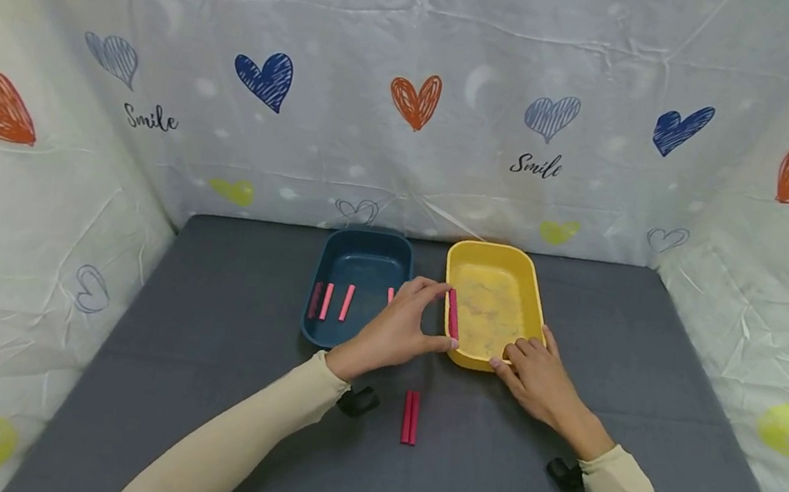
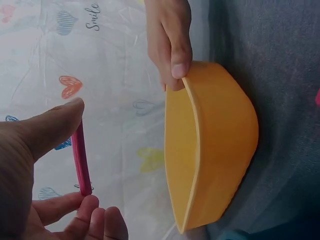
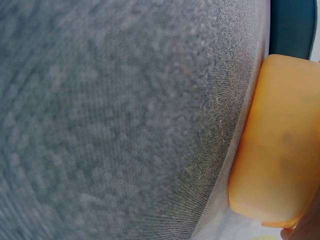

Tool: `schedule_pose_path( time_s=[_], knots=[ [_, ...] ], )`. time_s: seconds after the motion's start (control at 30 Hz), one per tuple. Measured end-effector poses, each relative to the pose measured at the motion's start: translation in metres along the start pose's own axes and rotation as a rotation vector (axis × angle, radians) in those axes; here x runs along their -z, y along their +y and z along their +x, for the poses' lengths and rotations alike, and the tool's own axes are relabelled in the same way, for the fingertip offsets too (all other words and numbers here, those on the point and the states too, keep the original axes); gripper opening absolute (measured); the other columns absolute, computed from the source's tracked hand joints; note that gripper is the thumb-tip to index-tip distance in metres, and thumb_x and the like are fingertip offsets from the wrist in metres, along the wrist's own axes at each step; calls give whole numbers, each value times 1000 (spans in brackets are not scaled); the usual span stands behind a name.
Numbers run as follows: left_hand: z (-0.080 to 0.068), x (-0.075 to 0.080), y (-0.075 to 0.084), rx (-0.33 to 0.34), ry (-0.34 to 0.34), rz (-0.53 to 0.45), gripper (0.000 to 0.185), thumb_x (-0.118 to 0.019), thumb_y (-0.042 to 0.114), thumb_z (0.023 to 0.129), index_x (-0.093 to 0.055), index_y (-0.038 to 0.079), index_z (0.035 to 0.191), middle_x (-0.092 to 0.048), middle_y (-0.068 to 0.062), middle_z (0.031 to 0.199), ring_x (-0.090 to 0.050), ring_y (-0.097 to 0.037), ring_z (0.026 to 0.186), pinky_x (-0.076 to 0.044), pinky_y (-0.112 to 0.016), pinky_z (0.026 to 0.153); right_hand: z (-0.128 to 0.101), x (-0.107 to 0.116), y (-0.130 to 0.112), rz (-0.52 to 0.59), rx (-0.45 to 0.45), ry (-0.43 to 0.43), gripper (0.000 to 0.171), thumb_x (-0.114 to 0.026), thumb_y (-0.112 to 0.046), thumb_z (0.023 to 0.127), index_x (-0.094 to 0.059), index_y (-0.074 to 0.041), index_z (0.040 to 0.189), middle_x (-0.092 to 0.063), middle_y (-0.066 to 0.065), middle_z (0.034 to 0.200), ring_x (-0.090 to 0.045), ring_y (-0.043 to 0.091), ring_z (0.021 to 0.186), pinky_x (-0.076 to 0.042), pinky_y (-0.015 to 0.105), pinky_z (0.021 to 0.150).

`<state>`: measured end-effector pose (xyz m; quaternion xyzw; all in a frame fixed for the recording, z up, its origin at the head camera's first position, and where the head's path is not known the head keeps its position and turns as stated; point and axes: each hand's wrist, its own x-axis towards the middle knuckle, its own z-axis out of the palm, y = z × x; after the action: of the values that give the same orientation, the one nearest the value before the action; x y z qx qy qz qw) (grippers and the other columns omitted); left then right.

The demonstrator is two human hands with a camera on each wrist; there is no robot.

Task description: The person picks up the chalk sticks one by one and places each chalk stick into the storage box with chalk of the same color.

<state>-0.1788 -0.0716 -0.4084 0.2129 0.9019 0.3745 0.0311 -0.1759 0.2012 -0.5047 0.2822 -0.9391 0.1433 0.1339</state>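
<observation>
Altogether seven pink sticks [image 1: 454, 314], two trays [image 1: 493, 308].

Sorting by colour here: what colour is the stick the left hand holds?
Pink-red stick, pinched in the left hand; clearest in the left wrist view.

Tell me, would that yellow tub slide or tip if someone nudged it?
The yellow tub looks like thin, empty plastic, so probably light and apt to slide on the grey cloth. Its low, wide shape suggests it would not easily tip. The right hand grips its near rim, which probably steadies it while the left hand holds a pink stick over it.
</observation>
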Motion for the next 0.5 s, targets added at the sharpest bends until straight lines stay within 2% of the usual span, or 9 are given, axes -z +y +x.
schedule_pose_path(
  time_s=[0.27, 0.5],
  knots=[
    [20, -8, -2, 10, -37, 30, 80, -80, 40, 81, -43, 15, 147, -45, -8, 140, -41, -24, 127, -49, -44, 102, 0, 1, 0, 3, 11, 6, 23, -56, -35, 99, -59, -19, 83, -57, -2, 81, -59, 25, 87, -20, 65, 115],
    [35, -16, -8, 15, -44, 23, 80, -80, 38, 80, -44, 13, 147, -47, -10, 137, -46, -24, 119, -52, -40, 99, 0, 2, -1, 3, 3, -3, 23, -57, -36, 99, -59, -19, 82, -58, -2, 81, -59, 24, 86, -19, 64, 116]
  ],
)
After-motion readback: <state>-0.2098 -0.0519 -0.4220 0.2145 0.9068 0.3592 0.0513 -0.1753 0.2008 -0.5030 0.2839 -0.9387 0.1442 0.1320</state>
